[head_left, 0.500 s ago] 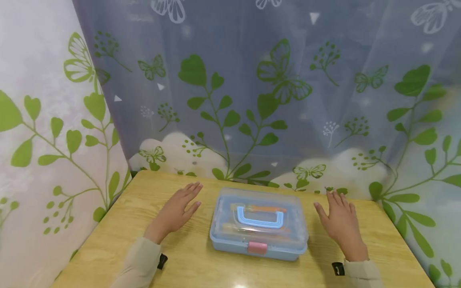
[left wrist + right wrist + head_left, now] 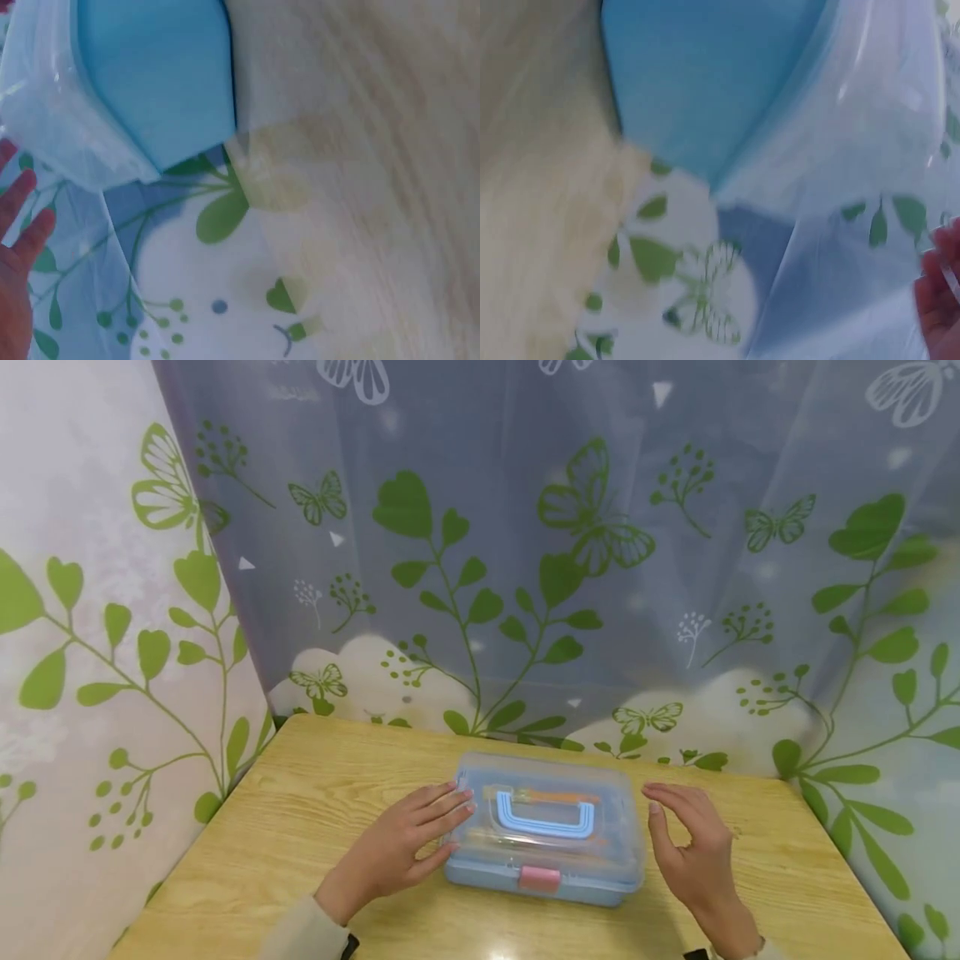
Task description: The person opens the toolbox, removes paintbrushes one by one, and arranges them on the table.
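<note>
A light blue storage box (image 2: 487, 875) with a clear lid (image 2: 468, 768) stands closed on the wooden table. On its lid lies a blue carry handle (image 2: 543, 828), and a pink latch (image 2: 539, 879) sits at the front. Orange items show blurrily through the plastic. My left hand (image 2: 397, 847) reaches to the box's left side, its fingers extended and overlapping the lid's edge in the head view. Off the right end, my right hand (image 2: 693, 852) hovers with slightly bent fingers and nothing in them. Both wrist views show the box's blue end wall (image 2: 157, 67) close by.
The wood-grain table (image 2: 247, 827) reaches back to a grey-blue curtain (image 2: 480, 568) printed with leaves and butterflies. A pale patterned curtain (image 2: 97, 635) hangs along the left side.
Both hands have moved inward towards the box. The left fingers now reach its left side; the right hand has turned, its fingers bending towards the right end. The box stays put.
</note>
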`<state>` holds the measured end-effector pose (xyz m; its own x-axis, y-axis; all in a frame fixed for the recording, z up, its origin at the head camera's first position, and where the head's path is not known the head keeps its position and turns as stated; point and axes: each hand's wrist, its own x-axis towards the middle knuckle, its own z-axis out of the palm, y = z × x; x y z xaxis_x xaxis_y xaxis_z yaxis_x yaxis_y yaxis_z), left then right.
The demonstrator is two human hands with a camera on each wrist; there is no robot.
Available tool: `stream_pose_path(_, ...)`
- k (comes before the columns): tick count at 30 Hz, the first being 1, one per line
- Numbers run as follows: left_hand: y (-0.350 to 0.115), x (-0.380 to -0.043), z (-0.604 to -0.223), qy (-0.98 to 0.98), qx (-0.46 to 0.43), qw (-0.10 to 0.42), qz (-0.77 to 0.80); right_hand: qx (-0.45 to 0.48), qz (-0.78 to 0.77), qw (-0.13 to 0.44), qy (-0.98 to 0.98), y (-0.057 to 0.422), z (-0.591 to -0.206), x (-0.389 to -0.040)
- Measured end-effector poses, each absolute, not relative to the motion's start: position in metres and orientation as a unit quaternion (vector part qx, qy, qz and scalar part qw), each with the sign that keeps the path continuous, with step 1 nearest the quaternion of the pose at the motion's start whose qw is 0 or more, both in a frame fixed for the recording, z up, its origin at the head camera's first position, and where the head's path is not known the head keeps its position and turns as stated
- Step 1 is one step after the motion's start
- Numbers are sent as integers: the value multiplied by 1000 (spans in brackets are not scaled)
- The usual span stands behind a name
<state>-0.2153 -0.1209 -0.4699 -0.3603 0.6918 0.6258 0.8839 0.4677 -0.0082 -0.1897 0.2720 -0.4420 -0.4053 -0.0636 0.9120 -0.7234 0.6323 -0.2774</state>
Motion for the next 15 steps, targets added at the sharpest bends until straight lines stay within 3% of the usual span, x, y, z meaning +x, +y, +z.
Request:
stream_pose_path(4,-113,-215,-474,-769,-526,333,-145,378,401,502,-667,244,-439,-175)
stream_pose_path(9,-108,-216,-477,-740,-547,368,-134,476,447,447,-611,212,-445,-155)
stream_pose_path(12,-105,-217,-479,-734,-548,380,-128,490,466,370,-637,205,-466,-147)
stream_pose_path(15,-103,-216,-481,-733,-546,388,-121,454,498,212,-708,204,-488,-135)
